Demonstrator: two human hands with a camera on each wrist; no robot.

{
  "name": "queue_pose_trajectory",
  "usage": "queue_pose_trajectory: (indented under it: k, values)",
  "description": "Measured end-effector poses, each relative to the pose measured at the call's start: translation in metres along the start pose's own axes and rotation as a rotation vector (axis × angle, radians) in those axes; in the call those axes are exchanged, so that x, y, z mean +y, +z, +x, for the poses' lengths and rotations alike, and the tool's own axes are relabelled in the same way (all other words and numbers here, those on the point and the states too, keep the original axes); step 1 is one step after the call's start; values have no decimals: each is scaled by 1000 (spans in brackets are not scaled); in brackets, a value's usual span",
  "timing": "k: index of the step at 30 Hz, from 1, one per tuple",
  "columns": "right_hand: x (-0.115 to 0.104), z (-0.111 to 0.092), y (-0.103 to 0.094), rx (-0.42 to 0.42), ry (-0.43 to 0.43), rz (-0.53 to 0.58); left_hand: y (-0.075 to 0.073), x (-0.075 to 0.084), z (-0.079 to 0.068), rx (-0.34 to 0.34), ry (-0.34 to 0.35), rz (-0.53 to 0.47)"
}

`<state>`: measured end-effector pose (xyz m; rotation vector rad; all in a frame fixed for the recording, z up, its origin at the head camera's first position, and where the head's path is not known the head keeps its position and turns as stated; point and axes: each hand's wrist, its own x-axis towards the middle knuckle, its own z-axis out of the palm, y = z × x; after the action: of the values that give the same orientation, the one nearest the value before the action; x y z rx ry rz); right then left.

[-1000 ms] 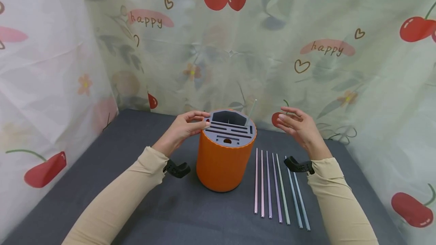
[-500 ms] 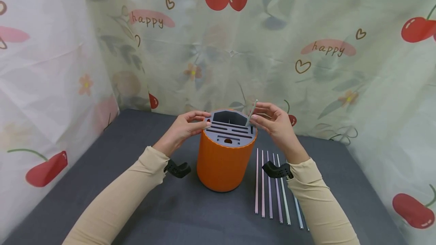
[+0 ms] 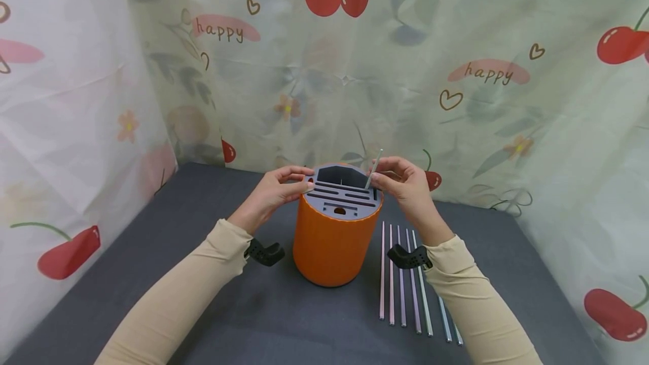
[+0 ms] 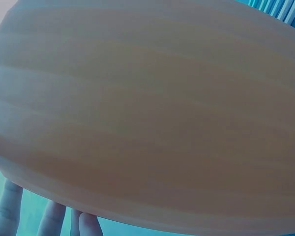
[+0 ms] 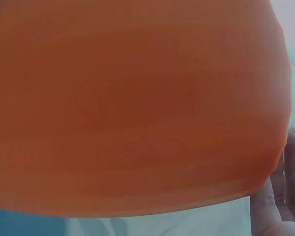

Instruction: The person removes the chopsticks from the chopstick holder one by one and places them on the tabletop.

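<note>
An orange cylindrical knife block (image 3: 332, 246) with a grey slotted top (image 3: 350, 205) stands upright on the table. My left hand (image 3: 274, 193) holds its rim on the left, thumb at the top edge. In the left wrist view, the fingers (image 4: 51, 216) reach the block's edge. Over the right side of the top, my right hand (image 3: 405, 187) pinches a thin pale green stick (image 3: 376, 163) between thumb and fingers. This stick leans right, its lower end at the large back opening. The block's orange wall (image 5: 137, 108) fills most of the right wrist view.
Several thin pastel sticks (image 3: 403, 280), pink, purple, green and blue, lie side by side right of the block. My right forearm covers part of the blue ones. A printed curtain (image 3: 345, 83) rises behind the dark tablecloth (image 3: 243, 303).
My right hand has come in from the right to the upright green stick and now pinches it. The left hand has stayed at the rim, and the block has not moved.
</note>
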<state>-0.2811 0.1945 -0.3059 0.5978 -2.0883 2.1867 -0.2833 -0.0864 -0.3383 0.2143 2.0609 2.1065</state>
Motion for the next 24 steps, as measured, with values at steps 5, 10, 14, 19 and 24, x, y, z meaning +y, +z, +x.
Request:
queue_pose_trajectory:
  k: [5,10,14,19,24]
  values:
    - [-24,2,0,32,-126,24,0,0,0,4,-6,-3]
    - [-70,1,-9,91,-329,261,0,0,1,2,-4,-6]
    - [-107,-4,-27,150,-444,506,0,1,1,-1,-5,-5]
    - [-122,-12,-56,270,-451,574,0,1,0,0,-4,-5]
    - [-86,-18,-93,316,-268,405,0,0,0,-4,3,-5]
